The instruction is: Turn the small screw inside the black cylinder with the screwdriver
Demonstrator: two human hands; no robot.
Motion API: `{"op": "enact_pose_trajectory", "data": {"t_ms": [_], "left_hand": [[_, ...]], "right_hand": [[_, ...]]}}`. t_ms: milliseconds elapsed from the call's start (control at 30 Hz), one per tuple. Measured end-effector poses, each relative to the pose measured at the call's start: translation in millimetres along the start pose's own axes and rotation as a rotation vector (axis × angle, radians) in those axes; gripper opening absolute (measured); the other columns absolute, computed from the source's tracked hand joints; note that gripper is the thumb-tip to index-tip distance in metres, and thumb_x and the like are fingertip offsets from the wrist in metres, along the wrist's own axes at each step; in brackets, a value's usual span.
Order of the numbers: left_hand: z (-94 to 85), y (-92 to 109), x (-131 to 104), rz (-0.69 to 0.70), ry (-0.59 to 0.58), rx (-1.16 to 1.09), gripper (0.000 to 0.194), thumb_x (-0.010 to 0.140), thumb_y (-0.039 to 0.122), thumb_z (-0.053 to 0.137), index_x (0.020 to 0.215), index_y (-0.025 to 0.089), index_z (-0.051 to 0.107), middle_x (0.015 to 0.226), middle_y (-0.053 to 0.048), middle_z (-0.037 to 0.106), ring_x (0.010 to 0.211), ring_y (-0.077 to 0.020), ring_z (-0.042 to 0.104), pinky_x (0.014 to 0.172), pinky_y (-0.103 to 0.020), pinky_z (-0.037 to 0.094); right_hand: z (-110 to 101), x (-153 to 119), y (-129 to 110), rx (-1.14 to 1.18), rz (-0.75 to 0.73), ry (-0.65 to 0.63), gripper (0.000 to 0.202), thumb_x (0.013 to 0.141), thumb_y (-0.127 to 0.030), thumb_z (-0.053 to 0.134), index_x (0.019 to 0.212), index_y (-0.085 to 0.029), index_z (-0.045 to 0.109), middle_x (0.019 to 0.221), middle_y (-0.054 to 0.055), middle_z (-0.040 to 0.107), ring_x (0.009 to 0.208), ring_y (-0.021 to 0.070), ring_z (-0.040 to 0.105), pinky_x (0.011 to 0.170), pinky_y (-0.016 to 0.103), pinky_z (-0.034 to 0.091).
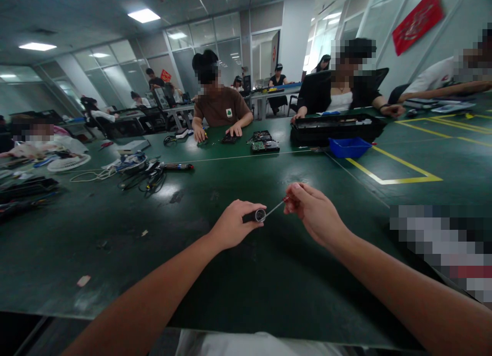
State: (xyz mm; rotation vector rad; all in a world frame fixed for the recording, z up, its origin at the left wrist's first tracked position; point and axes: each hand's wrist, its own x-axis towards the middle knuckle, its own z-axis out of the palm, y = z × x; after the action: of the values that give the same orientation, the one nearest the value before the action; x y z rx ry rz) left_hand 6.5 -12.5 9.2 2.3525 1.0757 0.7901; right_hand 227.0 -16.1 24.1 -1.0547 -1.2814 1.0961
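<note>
A small black cylinder (254, 216) with a pale round rim is gripped between the thumb and fingers of my left hand (233, 223). Its round end faces toward the right. My right hand (313, 212) pinches the red handle (285, 199) of a thin metal screwdriver (274, 209). The shaft slants down to the left, and its tip is at the rim of the cylinder; whether it goes inside cannot be made out. Both hands are above the green table (215, 304).
A blue tray (349, 147) and long black casing (334, 130) lie beyond my right hand. Circuit boards (265, 144) are near a person in brown. Cables (151, 176) lie left; a pixelated object (442, 243) is at right. Other people sit across the table.
</note>
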Motion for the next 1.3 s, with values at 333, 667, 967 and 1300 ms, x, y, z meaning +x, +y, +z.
{"op": "enact_pose_trajectory", "data": {"t_ms": [333, 667, 967, 1300], "left_hand": [[-0.4, -5, 0, -0.118, 0.089, -0.038, 0.037, 0.082, 0.026, 0.076, 0.119, 0.026, 0.070, 0.110, -0.003, 0.072, 0.102, -0.0223, 0.063, 0.094, -0.038, 0.044], [-2.5, -6, 0, -0.127, 0.111, -0.033, 0.038, 0.081, 0.022, 0.076, 0.118, 0.026, 0.069, 0.113, -0.003, 0.071, 0.105, -0.0224, 0.063, 0.096, -0.039, 0.045], [-2.1, -7, 0, -0.124, 0.134, -0.006, 0.039, 0.081, 0.023, 0.077, 0.118, 0.027, 0.069, 0.113, -0.003, 0.071, 0.105, -0.0227, 0.062, 0.094, -0.039, 0.046], [-1.2, -8, 0, -0.135, 0.151, -0.018, 0.040, 0.080, 0.023, 0.078, 0.119, 0.027, 0.069, 0.113, -0.002, 0.070, 0.105, -0.0216, 0.062, 0.095, -0.038, 0.045]], "right_hand": [[2, -12, -11, -0.383, -0.241, 0.075, 0.026, 0.099, -0.043, 0.045, 0.093, -0.021, 0.059, 0.077, 0.002, 0.064, 0.072, 0.0173, 0.062, 0.068, 0.033, 0.048], [1, -15, -11, -0.472, -0.325, -0.141, 0.018, 0.098, -0.038, 0.052, 0.100, -0.022, 0.060, 0.083, 0.002, 0.068, 0.076, 0.0177, 0.067, 0.068, 0.031, 0.049], [3, -18, -15, -0.558, -0.360, -0.109, 0.017, 0.099, -0.035, 0.048, 0.100, -0.022, 0.059, 0.082, 0.003, 0.071, 0.075, 0.0191, 0.069, 0.066, 0.031, 0.049], [6, -22, -17, -0.620, -0.404, -0.086, 0.014, 0.099, -0.033, 0.048, 0.100, -0.022, 0.057, 0.081, 0.003, 0.070, 0.074, 0.0194, 0.069, 0.066, 0.031, 0.049]]}}
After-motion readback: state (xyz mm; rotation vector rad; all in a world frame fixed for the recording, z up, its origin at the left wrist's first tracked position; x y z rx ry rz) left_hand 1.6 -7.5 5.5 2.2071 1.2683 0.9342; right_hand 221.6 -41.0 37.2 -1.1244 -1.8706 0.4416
